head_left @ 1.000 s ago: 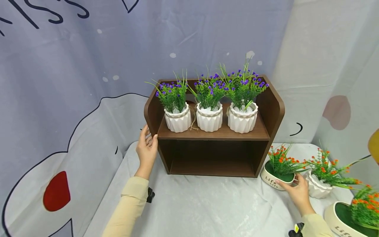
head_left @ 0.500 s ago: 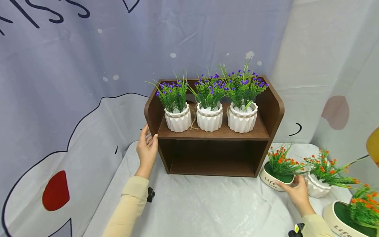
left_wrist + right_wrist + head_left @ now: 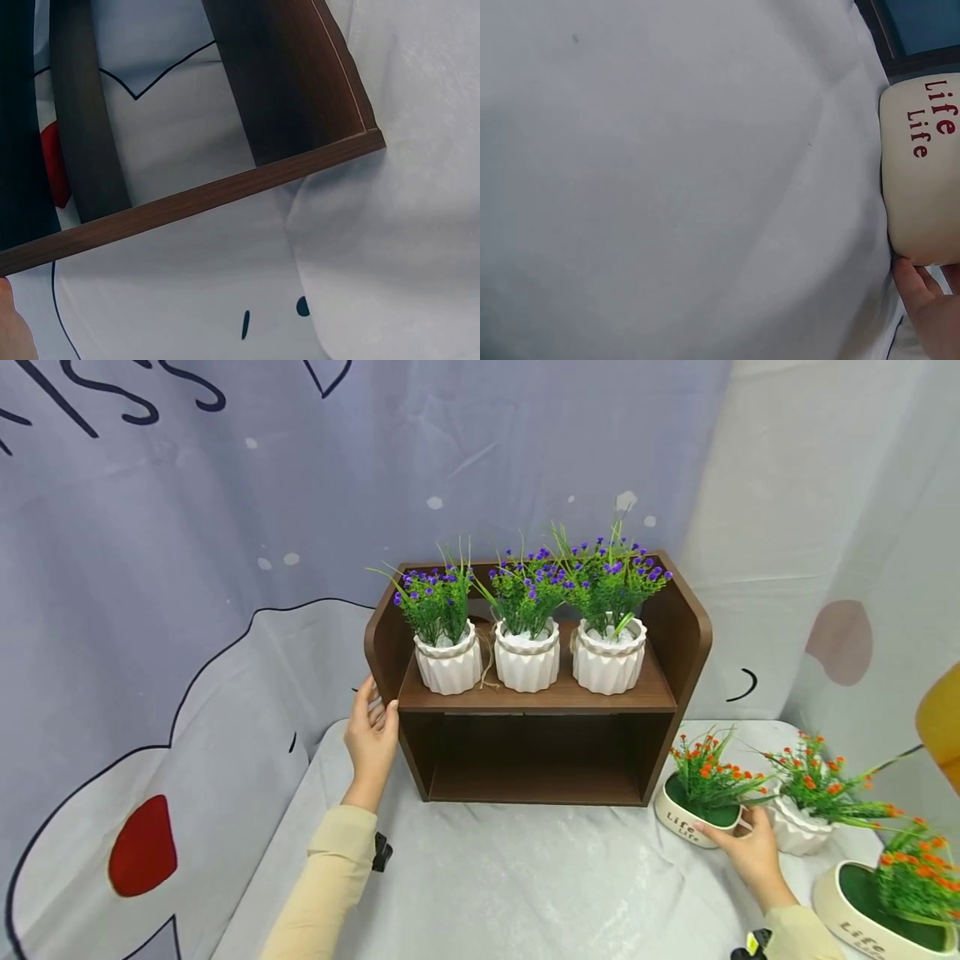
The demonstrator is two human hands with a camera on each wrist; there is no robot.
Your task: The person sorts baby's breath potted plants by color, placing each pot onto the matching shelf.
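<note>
My left hand (image 3: 372,743) rests against the left side panel of a dark brown wooden two-tier shelf (image 3: 540,703), with the thumb at its front edge. The left wrist view shows the shelf (image 3: 187,201) from the side, with a bit of that hand at lower left. At the right, my right hand (image 3: 756,852) holds the right end of a cream oval flowerpot (image 3: 686,824) marked "Life", its thumb on the front. Orange artificial flowers (image 3: 716,772) grow from its green filling. The same pot (image 3: 922,180) shows in the right wrist view beside the thumb (image 3: 911,289).
Three white ribbed pots with purple flowers, left (image 3: 448,667), middle (image 3: 527,664) and right (image 3: 609,664), line the upper tier. A white pot (image 3: 798,827) and another cream "Life" pot (image 3: 847,910), both with orange flowers, stand further right. Printed curtains (image 3: 525,443) hang behind the cloth-covered table (image 3: 540,877).
The head view has shifted slightly, so the shelf's right side and the pots at right appear a little further left. Both hands keep their hold on or contact with the same things.
</note>
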